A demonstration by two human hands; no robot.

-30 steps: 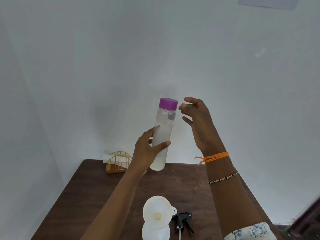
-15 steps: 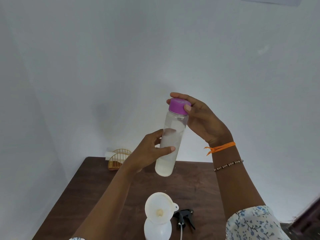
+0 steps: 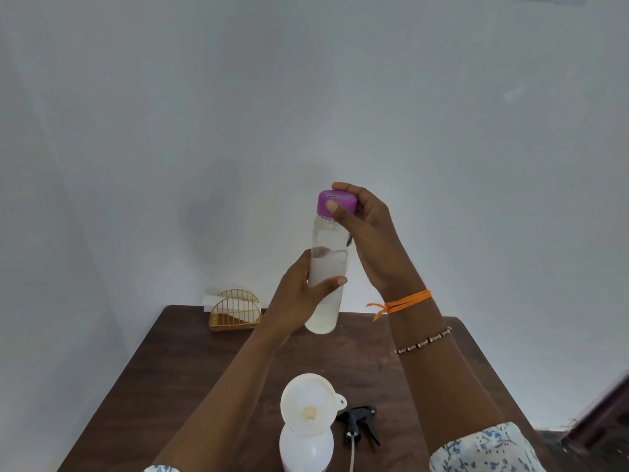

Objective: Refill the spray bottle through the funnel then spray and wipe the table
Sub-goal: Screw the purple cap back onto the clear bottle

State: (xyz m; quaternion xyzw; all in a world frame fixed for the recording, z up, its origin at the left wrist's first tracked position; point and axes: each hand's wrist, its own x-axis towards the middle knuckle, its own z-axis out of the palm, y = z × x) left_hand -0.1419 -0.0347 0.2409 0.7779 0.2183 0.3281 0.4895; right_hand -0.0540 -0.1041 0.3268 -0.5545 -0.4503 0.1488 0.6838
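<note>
A clear water bottle (image 3: 326,264) with a purple cap (image 3: 340,201) is held upright above the dark wooden table (image 3: 170,386). My left hand (image 3: 303,294) grips its lower body. My right hand (image 3: 364,229) wraps its fingers and thumb around the purple cap. Below, near the front edge, stands the white spray bottle (image 3: 306,447) with a white funnel (image 3: 309,403) seated in its neck. Its black trigger spray head (image 3: 357,420) with tube lies on the table just right of it.
A gold wire napkin holder (image 3: 235,310) with white napkins stands at the table's back left corner against the white wall. A dark piece of furniture (image 3: 602,424) shows at the lower right edge.
My right hand came from open beside the bottle onto the purple cap and now grips it. The bottle shifted slightly right and tilted a little.
</note>
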